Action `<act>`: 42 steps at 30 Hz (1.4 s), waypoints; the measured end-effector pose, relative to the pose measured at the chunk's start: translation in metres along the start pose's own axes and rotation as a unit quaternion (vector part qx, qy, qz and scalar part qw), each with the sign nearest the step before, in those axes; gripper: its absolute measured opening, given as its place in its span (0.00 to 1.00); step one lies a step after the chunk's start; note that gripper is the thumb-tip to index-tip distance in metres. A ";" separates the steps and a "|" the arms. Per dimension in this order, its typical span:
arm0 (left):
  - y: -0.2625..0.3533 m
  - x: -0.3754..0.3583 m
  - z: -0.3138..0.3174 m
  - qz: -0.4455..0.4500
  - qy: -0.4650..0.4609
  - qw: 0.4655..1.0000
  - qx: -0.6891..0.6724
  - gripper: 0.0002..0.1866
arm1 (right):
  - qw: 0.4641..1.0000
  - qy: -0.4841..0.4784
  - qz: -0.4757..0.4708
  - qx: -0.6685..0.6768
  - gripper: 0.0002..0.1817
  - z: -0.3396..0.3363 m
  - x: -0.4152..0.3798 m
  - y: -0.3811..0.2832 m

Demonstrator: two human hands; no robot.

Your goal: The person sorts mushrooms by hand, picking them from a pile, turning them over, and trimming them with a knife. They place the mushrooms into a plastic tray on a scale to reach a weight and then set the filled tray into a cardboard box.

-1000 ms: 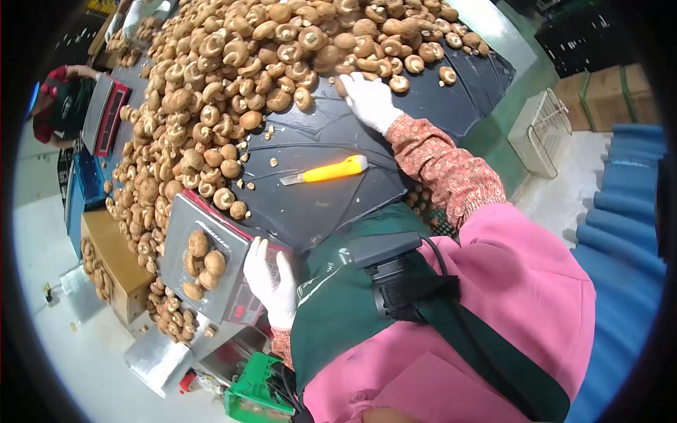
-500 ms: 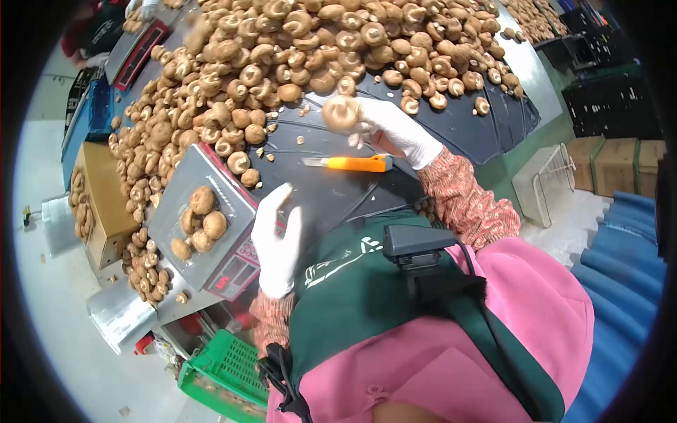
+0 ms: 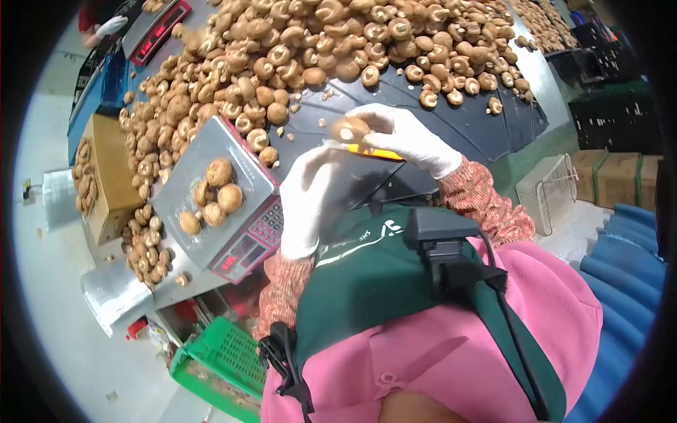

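Pinched in the white-gloved fingers of my right hand is a brown shiitake mushroom, slightly blurred, held above the dark work surface. My left hand, also gloved, has its fingers bent toward that mushroom, with its thumb apart and nothing visible in its grasp. Beneath the held mushroom lies an orange utility knife, partly covered from view by my hands. To the left, a digital scale bears several shiitake mushrooms; its red display is lit.
A large heap of mushrooms spreads across the far side. A second scale and another person's gloved hand are at upper left. A cardboard box stands left, a green crate below, a pale wire-handled basket right.
My left hand has moved up and right, closer to the mushroom in my right hand. The right hand still holds the mushroom, now lower and over the knife. The view has shifted slightly.
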State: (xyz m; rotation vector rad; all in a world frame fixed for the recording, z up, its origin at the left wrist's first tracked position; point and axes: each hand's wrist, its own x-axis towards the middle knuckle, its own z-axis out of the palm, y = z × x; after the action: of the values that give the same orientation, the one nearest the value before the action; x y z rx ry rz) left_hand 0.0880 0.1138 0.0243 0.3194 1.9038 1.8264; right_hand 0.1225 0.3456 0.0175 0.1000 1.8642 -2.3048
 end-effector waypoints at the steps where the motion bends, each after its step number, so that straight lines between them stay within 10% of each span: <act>1: -0.004 0.000 -0.002 0.003 -0.001 1.000 0.009 0.16 | 0.999 0.019 0.025 -0.012 0.24 -0.007 -0.008 0.003; 5: -0.010 -0.008 -0.009 -0.021 -0.004 0.999 -0.026 0.14 | 0.950 0.105 0.051 -0.289 0.17 -0.053 -0.064 0.015; 11: -0.029 -0.002 -0.009 -0.040 -0.007 0.996 -0.076 0.13 | 0.643 0.087 0.203 -0.733 0.10 -0.106 -0.168 0.051; 20: -0.031 0.000 0.000 0.012 -0.092 0.994 0.051 0.11 | 0.607 0.162 0.213 -0.748 0.08 -0.145 -0.212 0.104; 26: -0.030 -0.011 -0.010 -0.060 -0.041 0.997 0.021 0.14 | 0.598 0.083 0.425 -0.675 0.14 -0.144 -0.222 0.090; 33: -0.034 -0.005 0.007 -0.074 -0.060 0.993 0.066 0.14 | 0.780 0.295 0.121 -0.539 0.15 -0.162 -0.124 0.055; 42: -0.021 0.000 0.018 -0.113 -0.039 0.986 0.118 0.14 | 0.711 0.466 0.083 -0.520 0.30 -0.218 0.035 0.043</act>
State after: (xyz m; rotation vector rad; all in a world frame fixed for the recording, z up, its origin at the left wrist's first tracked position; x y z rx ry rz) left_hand 0.1002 0.1271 0.0036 0.2381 2.0130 1.4264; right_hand 0.0833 0.5460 -0.0759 1.3608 3.0784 -0.7011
